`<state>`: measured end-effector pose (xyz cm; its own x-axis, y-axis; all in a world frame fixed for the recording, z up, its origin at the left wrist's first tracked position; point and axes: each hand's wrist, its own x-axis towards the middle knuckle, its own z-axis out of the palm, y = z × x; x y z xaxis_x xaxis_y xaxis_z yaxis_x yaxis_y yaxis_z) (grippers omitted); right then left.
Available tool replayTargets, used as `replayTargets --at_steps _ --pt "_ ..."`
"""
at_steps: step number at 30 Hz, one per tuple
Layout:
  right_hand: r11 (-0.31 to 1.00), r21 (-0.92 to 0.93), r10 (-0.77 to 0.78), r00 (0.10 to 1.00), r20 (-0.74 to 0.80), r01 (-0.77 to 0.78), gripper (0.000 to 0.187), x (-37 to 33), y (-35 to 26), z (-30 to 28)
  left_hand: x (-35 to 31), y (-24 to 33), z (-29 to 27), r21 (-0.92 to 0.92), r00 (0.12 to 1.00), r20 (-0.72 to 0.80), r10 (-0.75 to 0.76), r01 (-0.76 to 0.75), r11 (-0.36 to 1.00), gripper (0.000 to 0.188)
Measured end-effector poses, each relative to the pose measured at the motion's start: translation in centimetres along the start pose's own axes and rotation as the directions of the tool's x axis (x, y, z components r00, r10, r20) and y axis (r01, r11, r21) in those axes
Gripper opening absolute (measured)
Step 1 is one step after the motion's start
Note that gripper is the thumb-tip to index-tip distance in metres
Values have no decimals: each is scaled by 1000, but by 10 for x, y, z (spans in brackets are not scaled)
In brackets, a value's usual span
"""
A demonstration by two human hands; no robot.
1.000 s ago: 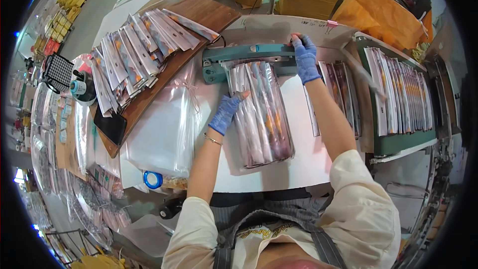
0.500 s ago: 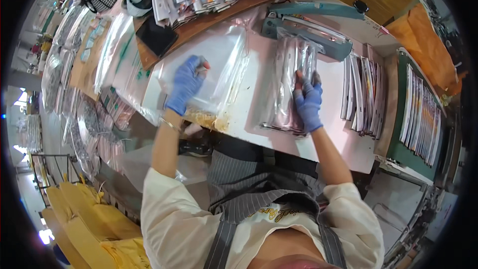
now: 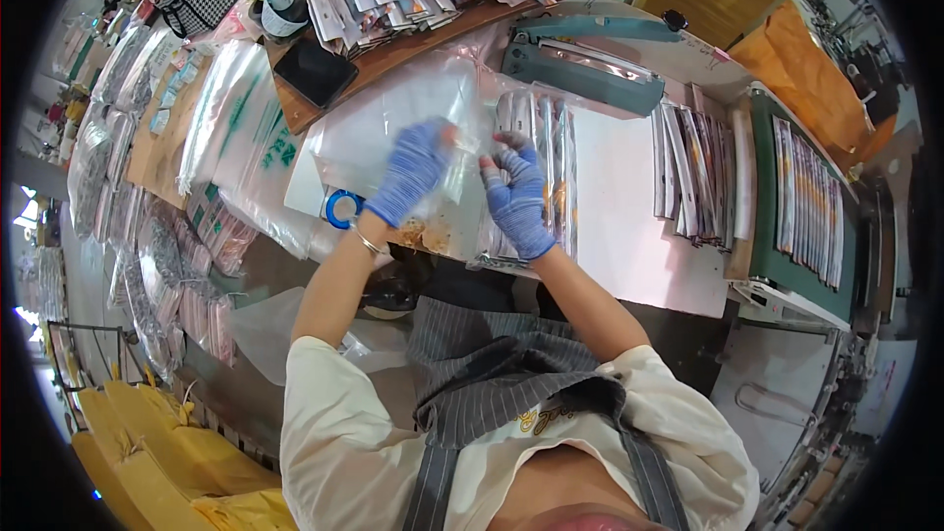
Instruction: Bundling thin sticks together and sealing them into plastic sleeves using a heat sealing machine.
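Observation:
Both hands wear blue knit gloves with bare fingertips. My left hand (image 3: pixel 418 169), smeared by motion, is over a stack of clear plastic bags (image 3: pixel 369 133) on the white table; its fingertips are too blurred to read. My right hand (image 3: pixel 518 195) lies across the left part of a bundle of slim printed packets (image 3: pixel 562 172) in clear plastic. Its fingers are bent and drawn together, close to the bags' right edge; whatever is between them is hidden. A blue tape roll (image 3: pixel 343 207) is beside my left wrist.
A teal heat sealer (image 3: pixel 585 69) stands behind the packets. More packets stand in a row (image 3: pixel 693 172) at right and on a green board (image 3: pixel 762 197). A wooden board (image 3: pixel 472 15) at the back bears loose packets and a black phone (image 3: pixel 315 71). Bagged stacks (image 3: pixel 172 265) lie at left.
My right hand and the bundle of packets have moved left, nearer my left hand. My left hand has shifted right and slightly nearer me, and the blue tape roll has come into sight.

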<state>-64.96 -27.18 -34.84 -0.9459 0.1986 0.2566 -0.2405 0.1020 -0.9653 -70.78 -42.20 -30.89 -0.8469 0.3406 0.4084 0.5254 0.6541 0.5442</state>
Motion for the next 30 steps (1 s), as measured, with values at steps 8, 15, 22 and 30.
replayTargets --at_steps 8,15,22,30 --pt "906 -296 -285 953 102 302 5 -19 -40 -16 -17 34 6 605 989 123 80 -138 784 52" --pt "607 -777 -368 925 -90 166 25 -6 -6 -138 -3 74 19 507 971 -95 218 -142 850 37" --pt "-14 -751 -408 689 -599 -661 42 28 -36 -560 6 161 98 -125 877 122 464 -451 884 32" --pt "3 -693 -22 693 -721 -721 36 35 -34 -611 81 160 310 -431 854 514 81 176 885 86"
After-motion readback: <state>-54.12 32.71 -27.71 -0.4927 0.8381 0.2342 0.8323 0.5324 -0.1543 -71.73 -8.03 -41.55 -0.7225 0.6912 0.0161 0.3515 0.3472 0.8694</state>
